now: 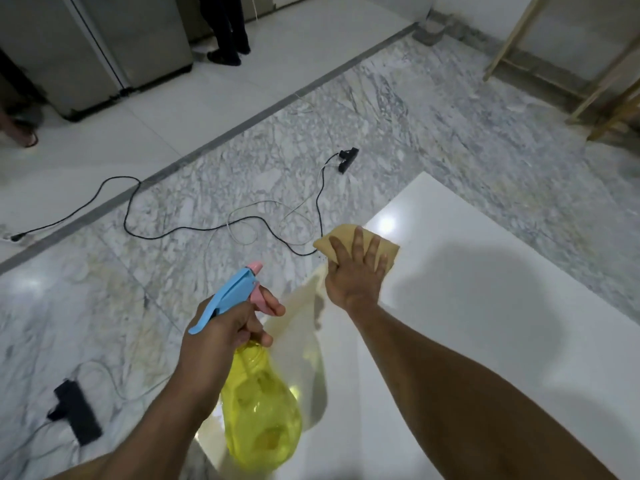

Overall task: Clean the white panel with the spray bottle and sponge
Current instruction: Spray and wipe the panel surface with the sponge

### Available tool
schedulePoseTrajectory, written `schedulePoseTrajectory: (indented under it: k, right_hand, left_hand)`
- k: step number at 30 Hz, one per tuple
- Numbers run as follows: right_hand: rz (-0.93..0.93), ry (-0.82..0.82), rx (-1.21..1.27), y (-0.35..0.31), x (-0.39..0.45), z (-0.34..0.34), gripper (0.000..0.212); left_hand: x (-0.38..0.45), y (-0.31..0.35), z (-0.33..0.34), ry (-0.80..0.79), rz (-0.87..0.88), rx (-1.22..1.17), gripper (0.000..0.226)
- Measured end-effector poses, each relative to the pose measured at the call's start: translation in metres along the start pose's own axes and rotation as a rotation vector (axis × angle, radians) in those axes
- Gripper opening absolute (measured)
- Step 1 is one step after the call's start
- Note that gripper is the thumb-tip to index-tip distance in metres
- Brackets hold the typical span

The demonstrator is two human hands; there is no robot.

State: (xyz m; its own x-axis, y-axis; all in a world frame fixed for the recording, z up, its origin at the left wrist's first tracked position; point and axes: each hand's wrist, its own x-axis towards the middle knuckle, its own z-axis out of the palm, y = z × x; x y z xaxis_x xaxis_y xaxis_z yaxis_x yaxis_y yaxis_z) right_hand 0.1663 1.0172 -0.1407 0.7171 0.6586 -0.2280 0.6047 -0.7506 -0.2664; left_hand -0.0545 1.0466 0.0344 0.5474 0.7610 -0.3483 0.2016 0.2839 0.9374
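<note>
The white panel [485,306] lies flat on the marble floor, filling the lower right of the view. My right hand [356,271] presses a tan sponge [343,237] flat onto the panel's far left corner, fingers spread over it. My left hand [221,334] grips the neck of a spray bottle [259,410] with a yellow see-through body, a blue head and a pink trigger and nozzle. One finger rests on the trigger. The bottle hangs over the panel's left edge, nozzle pointing away up-left.
Black and white cables [221,226] snake across the marble floor left of the panel, with a black plug block [347,158] and a black adapter [74,412]. A person's legs [230,32] stand by a steel cabinet [97,53] far back. Wooden frames [588,74] lean at top right.
</note>
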Motion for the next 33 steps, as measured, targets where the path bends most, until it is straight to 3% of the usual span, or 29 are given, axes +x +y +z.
schedulePoseTrajectory:
  k: [4, 11, 17, 21, 24, 30, 33]
  right_hand:
    - [-0.072, -0.027, -0.009, -0.024, -0.043, 0.019, 0.052]
    - [-0.189, -0.060, 0.016, -0.074, -0.128, 0.054, 0.053]
    - [-0.322, -0.096, 0.005, -0.114, -0.198, 0.082, 0.055]
    - [-0.409, -0.159, 0.038, -0.139, -0.252, 0.097, 0.056]
    - [-0.424, -0.194, 0.076, -0.152, -0.277, 0.103, 0.055]
    - [-0.478, -0.356, 0.074, -0.157, -0.295, 0.092, 0.051]
    - [-0.482, -0.568, 0.214, -0.160, -0.328, 0.098, 0.047]
  left_hand:
    - [-0.049, -0.019, -0.012, 0.109, 0.030, -0.037, 0.045]
    - [-0.141, -0.071, -0.041, 0.280, -0.002, -0.013, 0.028]
    - [-0.200, -0.100, -0.061, 0.525, -0.155, -0.114, 0.026]
    - [-0.234, -0.112, -0.077, 0.574, -0.250, -0.144, 0.013]
    - [-0.256, -0.115, -0.087, 0.613, -0.236, -0.106, 0.016]
    - [-0.280, -0.112, -0.089, 0.623, -0.211, -0.110, 0.036]
    - [-0.291, -0.109, -0.087, 0.609, -0.240, -0.118, 0.044]
